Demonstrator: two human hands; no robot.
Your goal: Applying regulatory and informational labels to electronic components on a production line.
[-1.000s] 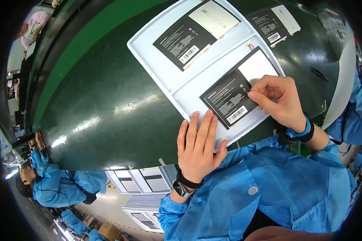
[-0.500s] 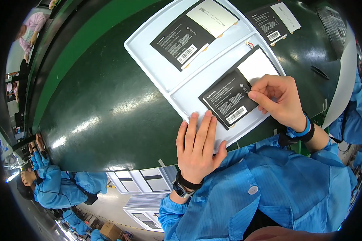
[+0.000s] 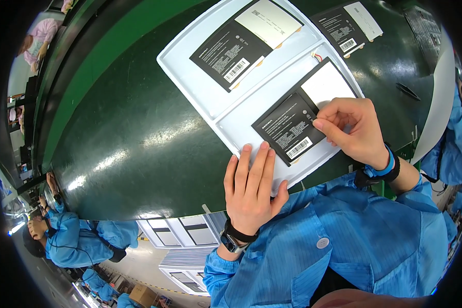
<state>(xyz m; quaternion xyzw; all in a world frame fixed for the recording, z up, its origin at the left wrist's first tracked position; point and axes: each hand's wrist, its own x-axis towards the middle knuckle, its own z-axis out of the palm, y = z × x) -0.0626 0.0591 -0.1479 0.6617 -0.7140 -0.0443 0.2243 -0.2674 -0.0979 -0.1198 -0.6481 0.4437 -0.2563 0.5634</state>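
- I have the left hand point(image 3: 250, 192) laid flat over the tray's near edge, fingers straight and only slightly parted, thumb held out; its fingertips reach the near edge of a pack point(image 3: 295, 110).
- I see the right hand point(image 3: 355, 131) curled above the tray's right side, thumb and forefinger drawn together in a pinch at that pack, around where black meets white. From here I cannot tell whether anything thin sits between the tips.
- The tray point(image 3: 200, 82) is pale, smooth plastic with rounded corners and a raised rim; a divider point(image 3: 264, 88) splits it into two compartments.
- I find the pinched-at pack lying flat in the tray's near compartment, with thin coloured wires point(image 3: 317, 56) by its far end.
- The tray's far compartment holds a second pack point(image 3: 246, 43), also flat.
- I make out a third pack point(image 3: 348, 30) on the table point(image 3: 138, 128), just beyond the tray's right edge.
- All three packs are thin rectangles, part matte black with pale print, part plain white.
- The table is glossy dark green around the tray; a slim black tool point(image 3: 408, 91) lies on it, right of the tray.
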